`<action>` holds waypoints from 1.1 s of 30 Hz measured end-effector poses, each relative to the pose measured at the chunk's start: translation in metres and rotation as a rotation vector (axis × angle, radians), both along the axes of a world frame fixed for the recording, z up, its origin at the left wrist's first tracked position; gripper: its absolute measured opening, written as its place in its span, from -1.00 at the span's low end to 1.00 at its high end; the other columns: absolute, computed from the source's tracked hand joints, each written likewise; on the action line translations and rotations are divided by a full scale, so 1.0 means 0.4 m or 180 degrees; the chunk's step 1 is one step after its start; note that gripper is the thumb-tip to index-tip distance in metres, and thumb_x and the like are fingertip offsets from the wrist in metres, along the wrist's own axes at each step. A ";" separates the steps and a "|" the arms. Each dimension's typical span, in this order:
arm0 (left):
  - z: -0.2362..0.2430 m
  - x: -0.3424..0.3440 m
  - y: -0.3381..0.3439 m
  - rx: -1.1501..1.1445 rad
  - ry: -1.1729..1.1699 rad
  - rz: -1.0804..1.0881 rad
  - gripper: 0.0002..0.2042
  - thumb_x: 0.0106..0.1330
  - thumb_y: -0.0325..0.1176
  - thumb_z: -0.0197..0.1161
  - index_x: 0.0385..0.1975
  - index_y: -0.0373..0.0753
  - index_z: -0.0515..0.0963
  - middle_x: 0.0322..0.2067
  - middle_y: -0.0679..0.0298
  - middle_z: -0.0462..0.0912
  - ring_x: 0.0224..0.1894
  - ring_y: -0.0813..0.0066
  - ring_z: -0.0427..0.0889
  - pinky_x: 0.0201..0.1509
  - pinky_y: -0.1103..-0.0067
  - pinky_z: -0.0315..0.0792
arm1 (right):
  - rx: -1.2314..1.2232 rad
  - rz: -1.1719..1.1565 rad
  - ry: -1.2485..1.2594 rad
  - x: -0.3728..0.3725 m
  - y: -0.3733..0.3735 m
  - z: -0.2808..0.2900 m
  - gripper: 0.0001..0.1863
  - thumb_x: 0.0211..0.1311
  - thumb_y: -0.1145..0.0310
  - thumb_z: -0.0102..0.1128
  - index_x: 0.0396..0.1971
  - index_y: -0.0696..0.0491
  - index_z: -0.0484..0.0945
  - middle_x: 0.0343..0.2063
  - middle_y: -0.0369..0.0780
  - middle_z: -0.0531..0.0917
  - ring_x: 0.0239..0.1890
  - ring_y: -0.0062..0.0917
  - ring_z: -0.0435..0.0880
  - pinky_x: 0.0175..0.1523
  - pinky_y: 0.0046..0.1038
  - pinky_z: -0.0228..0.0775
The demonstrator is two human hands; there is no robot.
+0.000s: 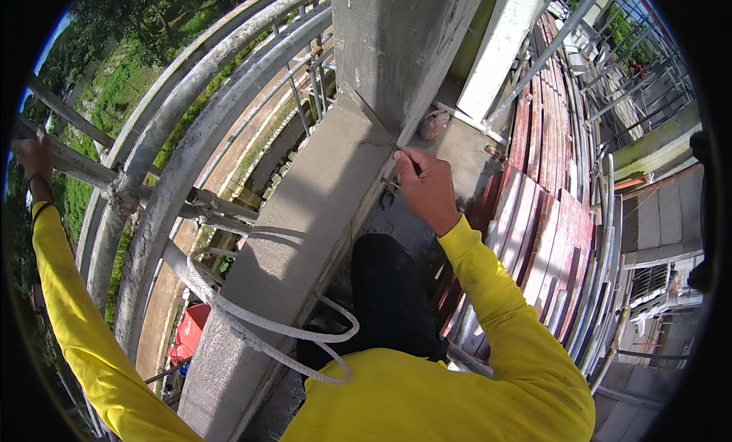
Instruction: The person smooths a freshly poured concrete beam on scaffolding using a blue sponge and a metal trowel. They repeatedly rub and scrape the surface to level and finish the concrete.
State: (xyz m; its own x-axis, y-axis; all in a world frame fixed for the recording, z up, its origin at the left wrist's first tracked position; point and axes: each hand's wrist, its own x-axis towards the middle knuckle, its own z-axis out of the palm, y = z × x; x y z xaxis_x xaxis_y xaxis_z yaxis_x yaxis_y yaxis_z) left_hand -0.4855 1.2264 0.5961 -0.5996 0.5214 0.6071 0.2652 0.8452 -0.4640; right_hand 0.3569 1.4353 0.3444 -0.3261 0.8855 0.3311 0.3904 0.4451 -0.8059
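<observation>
At the far left edge my left hand (34,158) is closed around a grey scaffold pipe (72,164), its arm stretched out. My right hand (427,189) is closed in a pinch at the near end of a thin, straight flat strip (369,114). That strip runs up and left from the fingers, across the foot of a grey concrete column (396,49). Below it lies the rough top of a concrete ledge (297,202), where a dark irregular line shows near the column. Whether the strip belongs to a larger tool is hidden by the fingers.
Curved scaffold pipes (183,148) line the left side, above a drop. A pale rope (267,327) loops over the ledge near my black-clad leg (393,289). Reddish planks (545,213) lie at right. A crumpled pinkish bag (434,125) sits beyond my right hand; a red container (191,334) stands below.
</observation>
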 end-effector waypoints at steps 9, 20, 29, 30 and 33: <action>0.007 0.319 0.055 0.2305 -0.0464 -0.1421 0.08 0.38 -0.22 0.27 0.51 -0.50 -0.53 0.32 -0.47 0.28 0.36 -0.26 0.38 0.45 0.13 0.24 | -0.1416 0.0506 0.2428 -0.015 -0.108 0.117 -0.67 0.56 0.13 0.20 -0.09 0.13 0.67 -0.35 -0.30 0.73 -0.35 -0.63 0.71 -0.22 -0.59 0.47; -0.106 1.407 -0.085 0.2046 -0.6258 -0.4323 -0.62 0.66 -0.26 0.06 0.30 -0.39 0.43 -0.11 0.23 0.68 -0.03 0.54 0.66 0.08 0.60 0.53 | -0.1861 0.1135 0.3625 -0.400 -0.380 0.525 -0.66 0.57 0.12 0.19 -0.07 0.13 0.67 -0.24 -0.32 0.70 -0.16 -0.68 0.64 -0.07 -0.56 0.50; -0.210 1.213 -0.236 0.1731 -0.6468 -0.3474 -0.74 0.68 -0.20 0.04 -0.11 -0.23 0.58 -0.59 0.57 0.32 -0.62 0.82 0.16 -0.59 0.73 0.04 | -0.2129 0.0190 0.3502 -0.498 -0.336 0.455 -0.72 0.46 0.24 0.25 -0.13 0.16 0.71 -0.26 -0.33 0.73 -0.29 -0.71 0.62 -0.22 -0.63 0.39; -0.235 1.171 -0.249 0.1503 -0.6410 -0.3546 -0.75 0.68 -0.22 0.04 -0.12 -0.23 0.59 -0.58 0.58 0.33 -0.60 0.82 0.18 -0.56 0.73 0.06 | -0.1824 0.0054 0.3539 -0.465 -0.280 0.402 -0.72 0.44 0.25 0.25 -0.12 0.18 0.71 -0.26 -0.30 0.74 -0.27 -0.70 0.64 -0.20 -0.62 0.39; -0.382 0.936 -0.295 0.1348 -0.5548 -0.3261 -0.75 0.67 -0.29 0.05 -0.02 -0.31 0.62 -0.51 0.61 0.29 -0.48 0.81 0.19 -0.43 0.72 0.10 | -0.0296 -0.1134 0.1289 -0.257 -0.309 0.354 -0.54 0.41 0.24 0.29 0.09 0.32 0.58 -0.09 -0.11 0.71 -0.05 -0.51 0.69 0.01 -0.50 0.52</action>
